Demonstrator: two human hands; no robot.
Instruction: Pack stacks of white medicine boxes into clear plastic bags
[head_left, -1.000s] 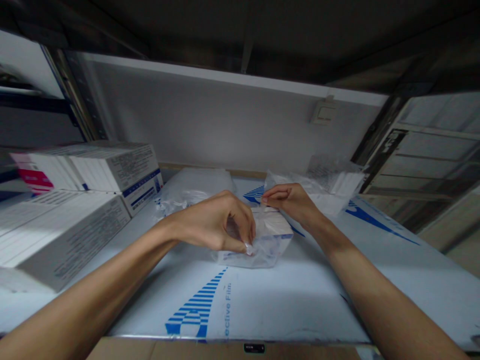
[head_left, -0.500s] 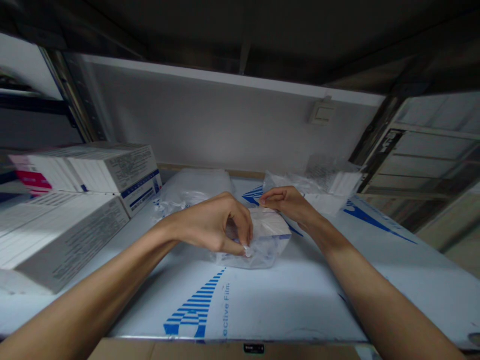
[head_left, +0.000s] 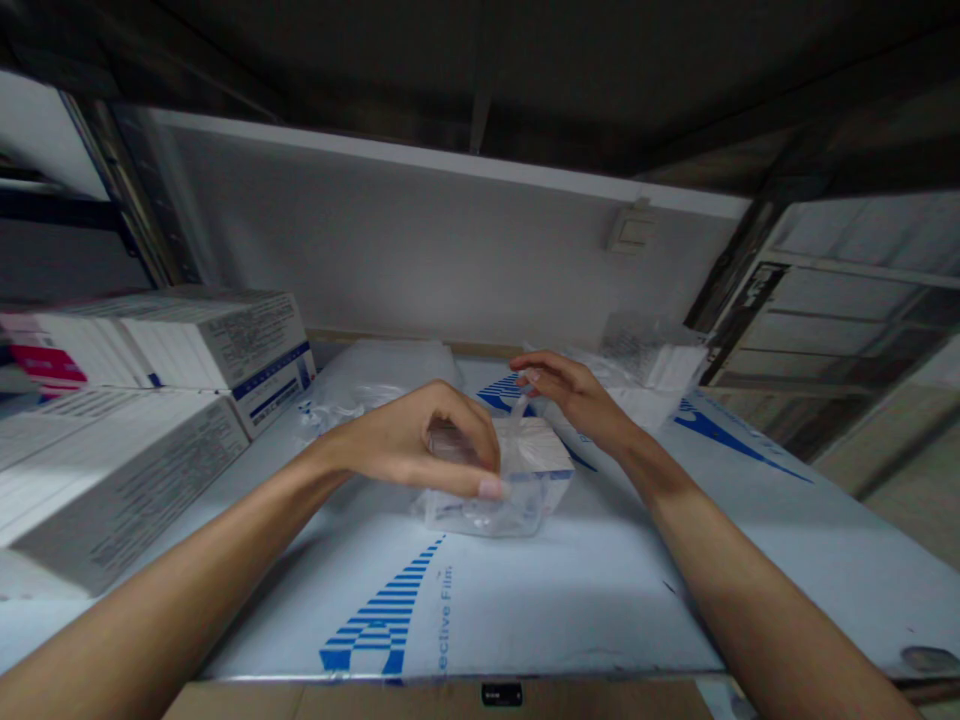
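Observation:
A clear plastic bag (head_left: 487, 515) lies on the film-covered shelf in front of me, with a stack of white cartons (head_left: 536, 450) inside it. My left hand (head_left: 427, 440) is bent over the bag's near left side. Its thumb is stretched along the plastic and meets the curled fingers near the tip, closed on the bag. Above the far edge of the cartons, my right hand (head_left: 566, 395) pinches a narrow raised strip of clear plastic (head_left: 519, 410) between thumb and fingers. Whether that strip is tape or part of the bag I cannot tell.
White cartons (head_left: 172, 480) with blue and pink bands are stacked on the left. Behind my hands lies another plastic-wrapped bundle (head_left: 382, 370); more bagged cartons (head_left: 660, 365) stand at the back right. A dark shelf (head_left: 480, 70) hangs low overhead.
My right hand has lifted slightly and its fingers have spread, raising a strip of clear plastic. My left thumb has straightened along the bag. The view has shifted a little.

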